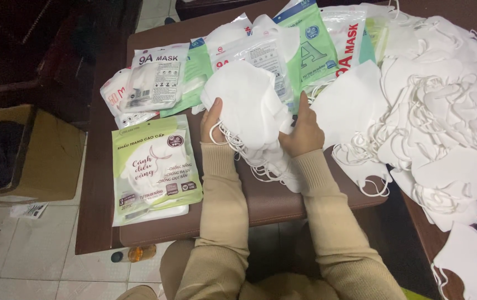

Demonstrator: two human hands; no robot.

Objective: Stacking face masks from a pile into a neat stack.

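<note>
Head view: left hand and right hand both grip a stack of white masks at frame centre, forearms angled inward.

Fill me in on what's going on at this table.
A person holds a stack of white masks over a brown table, left hand on one side, right hand on the other. A heap of loose masks lies to the right. Printed mask packets lie to the left and behind. A cardboard box sits on the floor.

Dim, cool, even light; soft shadows, slight blur, dark upper-left corner.
</note>
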